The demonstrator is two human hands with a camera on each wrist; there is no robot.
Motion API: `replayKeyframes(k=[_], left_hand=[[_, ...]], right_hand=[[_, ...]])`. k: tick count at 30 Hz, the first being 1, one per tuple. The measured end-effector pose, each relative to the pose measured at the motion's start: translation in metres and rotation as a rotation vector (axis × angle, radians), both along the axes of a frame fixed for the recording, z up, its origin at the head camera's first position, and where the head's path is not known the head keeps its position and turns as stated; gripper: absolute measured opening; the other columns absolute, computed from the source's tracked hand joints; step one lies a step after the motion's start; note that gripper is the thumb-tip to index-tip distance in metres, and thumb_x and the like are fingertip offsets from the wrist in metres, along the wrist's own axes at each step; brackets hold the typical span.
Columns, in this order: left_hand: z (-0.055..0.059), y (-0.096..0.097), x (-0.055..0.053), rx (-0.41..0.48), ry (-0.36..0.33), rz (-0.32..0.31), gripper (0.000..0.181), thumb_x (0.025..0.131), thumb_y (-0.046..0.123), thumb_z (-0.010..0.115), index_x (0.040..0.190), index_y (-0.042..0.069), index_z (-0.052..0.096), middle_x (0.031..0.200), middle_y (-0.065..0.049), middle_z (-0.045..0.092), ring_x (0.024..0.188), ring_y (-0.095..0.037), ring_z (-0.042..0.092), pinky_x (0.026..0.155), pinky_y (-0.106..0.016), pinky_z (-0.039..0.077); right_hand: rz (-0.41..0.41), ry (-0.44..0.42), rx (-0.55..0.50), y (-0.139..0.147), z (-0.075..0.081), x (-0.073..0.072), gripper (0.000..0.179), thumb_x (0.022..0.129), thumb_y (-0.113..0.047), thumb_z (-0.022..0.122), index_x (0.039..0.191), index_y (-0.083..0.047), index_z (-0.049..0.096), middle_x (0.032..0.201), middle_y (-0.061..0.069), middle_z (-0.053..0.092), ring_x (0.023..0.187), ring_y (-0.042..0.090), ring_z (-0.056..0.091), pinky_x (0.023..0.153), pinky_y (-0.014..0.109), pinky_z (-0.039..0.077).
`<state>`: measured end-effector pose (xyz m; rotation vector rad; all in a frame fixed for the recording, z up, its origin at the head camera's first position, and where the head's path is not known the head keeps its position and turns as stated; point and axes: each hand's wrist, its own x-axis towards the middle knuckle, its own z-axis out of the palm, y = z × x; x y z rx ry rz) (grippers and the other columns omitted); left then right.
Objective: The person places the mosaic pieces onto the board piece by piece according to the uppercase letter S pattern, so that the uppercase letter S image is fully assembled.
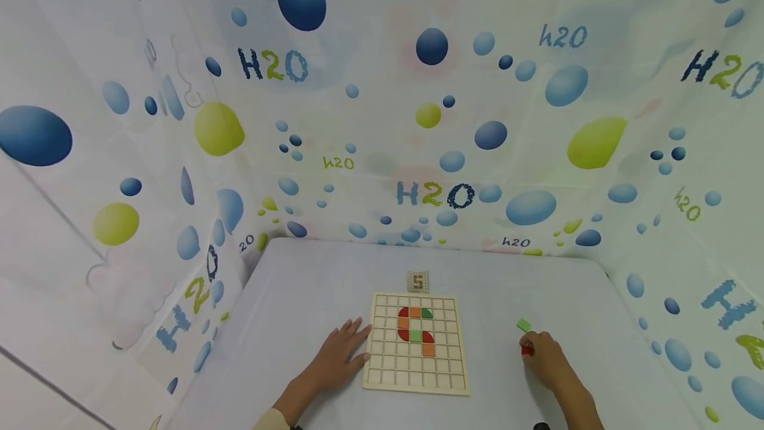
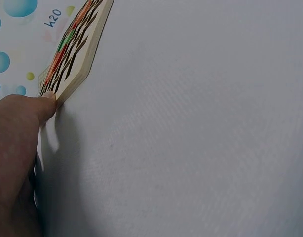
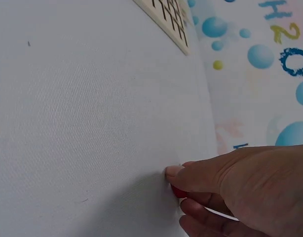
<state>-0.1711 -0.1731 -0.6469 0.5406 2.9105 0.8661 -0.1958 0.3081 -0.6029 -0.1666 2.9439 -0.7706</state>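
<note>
A pale wooden grid board [image 1: 412,377] lies on the table with red, orange and green tiles set in some of its squares. My left hand [image 1: 339,358] rests beside the board, its fingers extended, the fingertips and thumb at the left edge. In the left wrist view, the left thumb [image 2: 45,106] touches the board's corner [image 2: 67,96]. Off to the right of the board, my right hand [image 1: 544,358] pinches a small red tile [image 3: 178,192] between thumb and fingers, low over the table. The fingers hide most of that tile. Just beyond them lies a light green tile [image 1: 523,324].
Behind the board lies a small pattern card [image 1: 418,282] showing an S-like figure on a grid. The table [image 1: 286,297] has a white cover. Sheets printed with bubbles and "H2O" [image 1: 436,194] hang at the back and both sides.
</note>
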Motion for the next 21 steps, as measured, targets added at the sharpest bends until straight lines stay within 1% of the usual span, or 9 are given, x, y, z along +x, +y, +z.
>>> replayKeyframes(k=[3, 6, 9, 14, 17, 21], left_hand=[[0.001, 0.001, 0.000, 0.007, -0.013, 0.003, 0.062, 0.107, 0.043, 0.059, 0.160, 0.015, 0.046, 0.170, -0.015, 0.036, 0.158, -0.043, 0.028, 0.126, -0.068, 0.022], [0.001, 0.000, 0.000, 0.004, -0.020, 0.005, 0.062, 0.107, 0.043, 0.058, 0.161, 0.015, 0.046, 0.171, -0.015, 0.035, 0.159, -0.042, 0.027, 0.127, -0.067, 0.021], [0.000, 0.000, 0.000, 0.004, -0.013, 0.005, 0.062, 0.107, 0.045, 0.058, 0.161, 0.016, 0.045, 0.171, -0.014, 0.035, 0.159, -0.042, 0.027, 0.127, -0.067, 0.021], [-0.001, 0.000, -0.001, 0.009, -0.003, 0.005, 0.063, 0.107, 0.045, 0.058, 0.161, 0.016, 0.046, 0.170, -0.014, 0.035, 0.158, -0.042, 0.028, 0.126, -0.067, 0.022], [0.002, 0.000, 0.001, 0.004, -0.004, 0.004, 0.063, 0.107, 0.045, 0.058, 0.162, 0.016, 0.045, 0.170, -0.015, 0.035, 0.158, -0.042, 0.028, 0.126, -0.067, 0.022], [0.010, 0.002, 0.003, 0.008, 0.005, -0.013, 0.062, 0.107, 0.042, 0.059, 0.160, 0.012, 0.046, 0.168, -0.020, 0.037, 0.155, -0.048, 0.031, 0.123, -0.072, 0.024]], right_hand=[[0.001, 0.003, -0.001, 0.000, 0.000, 0.000, 0.022, 0.088, 0.004, 0.078, 0.107, 0.005, 0.066, 0.097, 0.016, 0.062, 0.086, 0.027, 0.062, 0.078, 0.047, 0.056], [-0.015, -0.014, -0.014, -0.001, -0.003, 0.000, 0.020, 0.091, -0.001, 0.077, 0.108, 0.003, 0.065, 0.095, 0.013, 0.061, 0.085, 0.024, 0.060, 0.073, 0.042, 0.054], [-0.026, -0.020, -0.040, -0.002, -0.005, 0.001, 0.020, 0.094, -0.005, 0.076, 0.108, 0.003, 0.064, 0.093, 0.012, 0.059, 0.082, 0.022, 0.058, 0.069, 0.037, 0.050], [-0.023, -0.002, -0.079, -0.005, -0.007, 0.003, 0.020, 0.095, -0.009, 0.077, 0.105, 0.003, 0.064, 0.093, 0.011, 0.059, 0.082, 0.020, 0.057, 0.070, 0.033, 0.049], [-0.030, 0.003, -0.092, -0.008, -0.008, 0.004, 0.020, 0.094, -0.011, 0.078, 0.103, 0.001, 0.064, 0.094, 0.010, 0.060, 0.084, 0.019, 0.058, 0.072, 0.033, 0.050], [-0.047, 0.004, -0.092, -0.011, -0.010, 0.005, 0.023, 0.093, -0.016, 0.081, 0.100, 0.000, 0.064, 0.093, 0.008, 0.059, 0.086, 0.019, 0.056, 0.075, 0.034, 0.050]])
